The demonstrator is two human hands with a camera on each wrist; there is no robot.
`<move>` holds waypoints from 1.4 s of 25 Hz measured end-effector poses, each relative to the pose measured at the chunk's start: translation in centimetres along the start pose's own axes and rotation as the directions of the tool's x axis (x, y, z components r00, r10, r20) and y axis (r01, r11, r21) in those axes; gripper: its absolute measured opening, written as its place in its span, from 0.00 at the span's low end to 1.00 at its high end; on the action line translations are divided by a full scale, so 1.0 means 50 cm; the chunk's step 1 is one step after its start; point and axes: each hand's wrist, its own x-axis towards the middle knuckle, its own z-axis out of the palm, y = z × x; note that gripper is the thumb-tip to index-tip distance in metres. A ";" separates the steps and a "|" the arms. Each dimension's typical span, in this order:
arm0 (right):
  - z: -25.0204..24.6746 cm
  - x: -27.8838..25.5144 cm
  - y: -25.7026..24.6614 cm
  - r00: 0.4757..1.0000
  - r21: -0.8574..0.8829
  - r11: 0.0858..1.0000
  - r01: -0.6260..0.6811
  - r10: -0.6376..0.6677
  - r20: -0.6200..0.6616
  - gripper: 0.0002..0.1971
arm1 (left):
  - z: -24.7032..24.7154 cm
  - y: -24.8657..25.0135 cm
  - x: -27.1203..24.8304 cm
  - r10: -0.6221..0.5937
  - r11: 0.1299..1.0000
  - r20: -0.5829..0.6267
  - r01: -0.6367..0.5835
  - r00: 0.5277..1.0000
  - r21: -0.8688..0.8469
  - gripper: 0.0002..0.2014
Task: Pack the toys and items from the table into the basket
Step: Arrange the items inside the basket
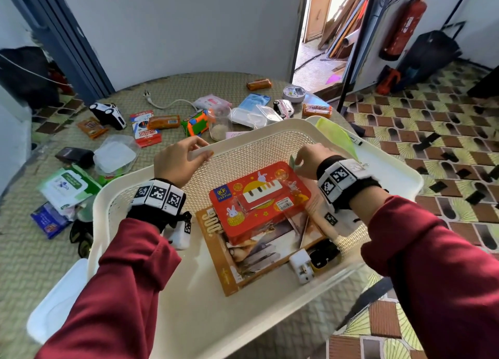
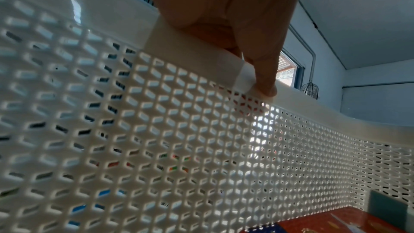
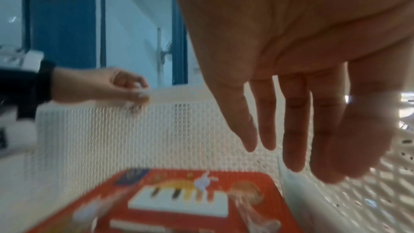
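A white perforated basket point(image 1: 251, 136) stands in front of me on the table. My left hand point(image 1: 189, 157) grips its far rim point(image 2: 336, 121), fingers curled over the edge; the right wrist view shows that hand point(image 3: 134, 93) pinching the rim. My right hand point(image 1: 302, 160) hangs inside the basket near its far right corner, fingers point(image 3: 293, 139) straight and pointing down, holding nothing. Below it lies a red box with a piano picture point(image 1: 259, 202) point(image 3: 179, 201), on top of an orange puzzle box point(image 1: 259, 258). A white plug point(image 1: 301, 268) and a black-and-yellow item point(image 1: 322, 256) lie beside them.
Beyond the basket the table holds a black-and-white toy car point(image 1: 108, 114), a crayon box point(image 1: 145, 128), an orange-green toy point(image 1: 195, 122), a glass jar point(image 1: 220, 122), clear containers point(image 1: 253, 115), snack bars and wipes packs point(image 1: 67, 186). A second white tray point(image 1: 391, 164) lies to the right.
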 end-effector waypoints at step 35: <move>0.145 -0.279 0.855 0.969 0.725 0.660 -0.197 0.242 0.042 0.07 | 0.542 0.821 -0.140 0.391 0.845 0.440 -0.126 0.809 -0.520 0.06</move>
